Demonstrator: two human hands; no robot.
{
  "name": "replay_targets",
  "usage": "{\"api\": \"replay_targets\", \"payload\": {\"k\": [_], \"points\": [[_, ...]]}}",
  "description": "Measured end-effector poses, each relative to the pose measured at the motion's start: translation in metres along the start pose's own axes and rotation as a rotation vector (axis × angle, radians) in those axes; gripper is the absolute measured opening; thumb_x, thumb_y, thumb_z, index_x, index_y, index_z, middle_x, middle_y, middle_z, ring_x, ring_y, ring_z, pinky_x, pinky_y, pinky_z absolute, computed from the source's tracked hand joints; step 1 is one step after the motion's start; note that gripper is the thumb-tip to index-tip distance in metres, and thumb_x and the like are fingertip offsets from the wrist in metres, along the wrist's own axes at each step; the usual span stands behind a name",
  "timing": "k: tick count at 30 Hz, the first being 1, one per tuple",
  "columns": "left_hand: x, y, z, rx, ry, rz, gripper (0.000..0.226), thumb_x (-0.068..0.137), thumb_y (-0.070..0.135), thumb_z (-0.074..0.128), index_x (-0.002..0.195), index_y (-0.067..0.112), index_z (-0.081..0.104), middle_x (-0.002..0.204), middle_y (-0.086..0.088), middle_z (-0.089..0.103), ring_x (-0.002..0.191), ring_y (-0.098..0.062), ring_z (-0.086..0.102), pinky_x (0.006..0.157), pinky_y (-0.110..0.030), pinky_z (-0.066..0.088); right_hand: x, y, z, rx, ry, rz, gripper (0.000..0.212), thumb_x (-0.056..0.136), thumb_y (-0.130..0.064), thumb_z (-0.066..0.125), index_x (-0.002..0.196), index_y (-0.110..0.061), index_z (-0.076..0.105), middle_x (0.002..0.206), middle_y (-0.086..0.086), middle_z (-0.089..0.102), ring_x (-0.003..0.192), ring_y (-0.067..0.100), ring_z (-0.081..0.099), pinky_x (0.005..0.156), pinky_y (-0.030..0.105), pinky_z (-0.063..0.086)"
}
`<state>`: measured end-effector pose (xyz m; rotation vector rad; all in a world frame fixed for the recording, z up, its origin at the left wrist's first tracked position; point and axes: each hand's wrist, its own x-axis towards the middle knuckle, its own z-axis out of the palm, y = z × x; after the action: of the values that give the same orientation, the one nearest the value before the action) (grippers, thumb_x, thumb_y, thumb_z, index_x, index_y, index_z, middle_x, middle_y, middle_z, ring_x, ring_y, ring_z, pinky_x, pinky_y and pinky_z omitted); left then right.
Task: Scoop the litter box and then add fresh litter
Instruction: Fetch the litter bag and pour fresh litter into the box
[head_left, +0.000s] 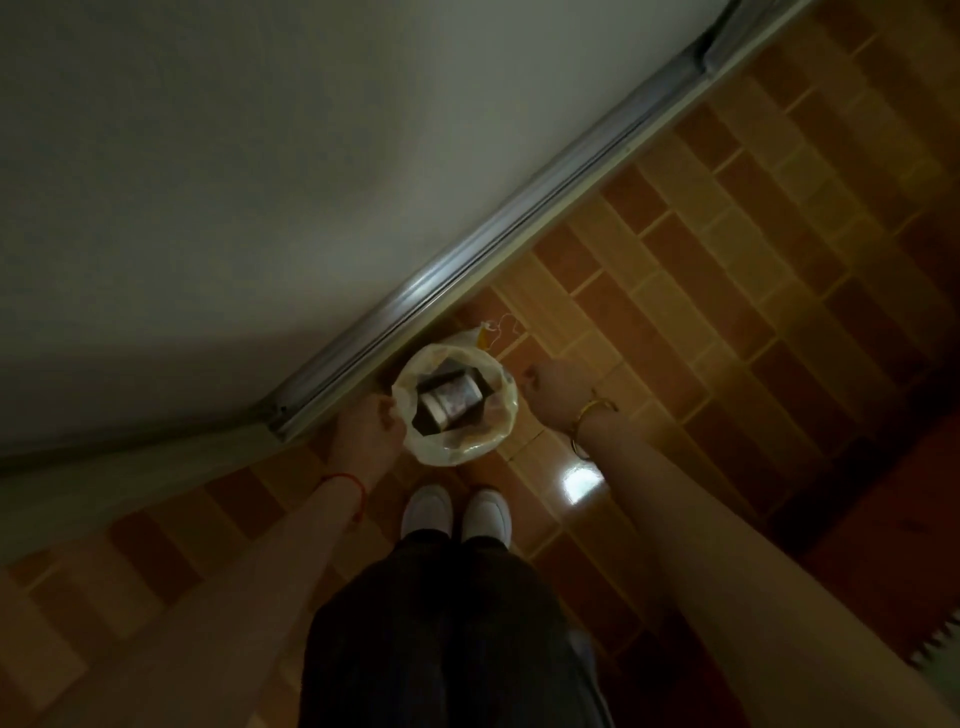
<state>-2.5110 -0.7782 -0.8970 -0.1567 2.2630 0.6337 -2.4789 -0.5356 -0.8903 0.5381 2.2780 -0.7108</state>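
- Dim head view, looking straight down at a person standing on a tiled floor (701, 249) of orange and tan tiles.
- Pale, see-thru plastic bag (457, 447) sits on floor just ahead of white shoes (457, 512), close beside a metal door track (467, 260) that runs diagonally across the shot.
- Bag mouth is spread open; inside sits a dark boxy item w/ a lighter cylinder-like thing (451, 402) on top. Too dark to say what they are.
- Left hand (366, 431) is at bag's left rim, fingers curled onto the plastic edge, gripping it. Red string (345, 480) on that wrist.
- Right hand (556, 392) is just beside bag's right rim, fingers curled in loosely; can't tell if it actually holds plastic or only touches it. Gold bangle (592, 410) on that wrist.
- Small yellowish scrap w/ white thread (491, 332) lies on tiles just behind bag.
- Bright reflection (579, 483) on floor, right of shoes.
- Dark trousers (441, 623) fill lower centre.
- No litter box or scoop in shot.
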Motion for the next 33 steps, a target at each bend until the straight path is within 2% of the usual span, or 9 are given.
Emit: {"api": "replay_targets", "payload": {"k": [3,7,10,13,16,19,25,27,33], "points": [[0.029,-0.018,0.026,0.054,-0.045,-0.079,0.039,0.092,0.027,0.063,0.116,-0.002,0.056,0.109,-0.02,0.063,0.102,-0.036,0.061,0.07,-0.029,0.04,0.041,0.01,0.035,0.04,-0.015,0.017,0.034,0.097,-0.032,0.047,0.112,-0.005,0.06,0.11,0.014,0.063,0.096,0.03,0.06,0.072,0.033,0.044],[0.062,-0.037,0.052,0.125,-0.085,-0.165,0.063,0.086,0.044,0.068,0.125,-0.004,0.053,0.121,-0.022,0.062,0.108,-0.037,0.061,0.08,-0.038,0.049,0.078,0.019,0.07,-0.004,-0.019,0.01,0.033,0.093,-0.036,0.054,0.107,-0.007,0.062,0.102,0.005,0.059,0.092,0.024,0.058,0.068,0.029,0.04],[0.076,-0.042,0.066,0.194,-0.115,-0.175,0.057,0.09,0.043,0.063,0.126,-0.001,0.057,0.124,-0.022,0.061,0.113,-0.036,0.059,0.083,-0.036,0.047,0.093,0.021,0.083,0.027,0.025,0.043,0.027,0.092,-0.036,0.056,0.1,-0.01,0.058,0.086,0.007,0.052,0.073,0.02,0.05,0.051,0.022,0.03],[0.086,-0.047,0.077,0.24,-0.131,-0.202,0.055,0.095,0.042,0.057,0.128,-0.001,0.056,0.128,-0.022,0.059,0.117,-0.036,0.057,0.089,-0.036,0.047,0.106,0.023,0.093,0.055,0.074,0.048,0.036,0.09,-0.034,0.06,0.109,-0.005,0.058,0.088,0.01,0.06,0.066,0.018,0.049,0.045,0.021,0.025],[0.092,-0.052,0.083,0.237,-0.101,-0.202,0.049,0.098,0.036,0.052,0.124,-0.004,0.058,0.125,-0.024,0.061,0.114,-0.037,0.058,0.088,-0.037,0.047,0.11,0.025,0.098,0.003,0.035,0.045,0.026,0.09,-0.022,0.058,0.109,-0.005,0.06,0.097,0.012,0.064,0.08,0.024,0.062,0.057,0.027,0.04],[0.091,-0.054,0.079,0.221,-0.09,-0.187,0.037,0.098,0.028,0.051,0.11,-0.005,0.063,0.114,-0.023,0.064,0.104,-0.036,0.061,0.074,-0.03,0.043,0.11,0.028,0.101,-0.049,0.046,0.031,0.018,0.092,-0.012,0.053,0.108,-0.008,0.059,0.105,0.013,0.064,0.092,0.028,0.063,0.071,0.033,0.049],[0.073,-0.041,0.05,0.202,-0.08,-0.144,0.031,0.097,0.022,0.049,0.091,-0.003,0.065,0.096,-0.02,0.065,0.081,-0.027,0.057,0.067,-0.027,0.039,0.08,0.023,0.08,-0.072,0.077,0.032,0.022,0.091,-0.015,0.052,0.111,-0.011,0.059,0.105,0.009,0.065,0.093,0.026,0.064,0.066,0.028,0.043],[0.057,-0.027,0.038,0.22,-0.082,-0.119,0.031,0.097,0.024,0.049,0.085,0.0,0.064,0.09,-0.017,0.064,0.078,-0.026,0.057,0.062,-0.026,0.038,0.058,0.022,0.064,-0.055,0.071,0.058,0.024,0.092,-0.017,0.051,0.113,-0.01,0.058,0.107,0.009,0.066,0.095,0.026,0.065,0.069,0.028,0.047],[-0.021,0.024,0.002,0.333,-0.109,-0.042,0.029,0.094,0.027,0.05,0.095,0.004,0.068,0.09,-0.01,0.064,0.079,-0.024,0.058,0.064,-0.027,0.04,-0.04,0.025,0.017,-0.031,0.031,0.122,0.034,0.092,-0.013,0.044,0.123,-0.01,0.057,0.112,0.013,0.066,0.102,0.03,0.064,0.083,0.037,0.054]]}}
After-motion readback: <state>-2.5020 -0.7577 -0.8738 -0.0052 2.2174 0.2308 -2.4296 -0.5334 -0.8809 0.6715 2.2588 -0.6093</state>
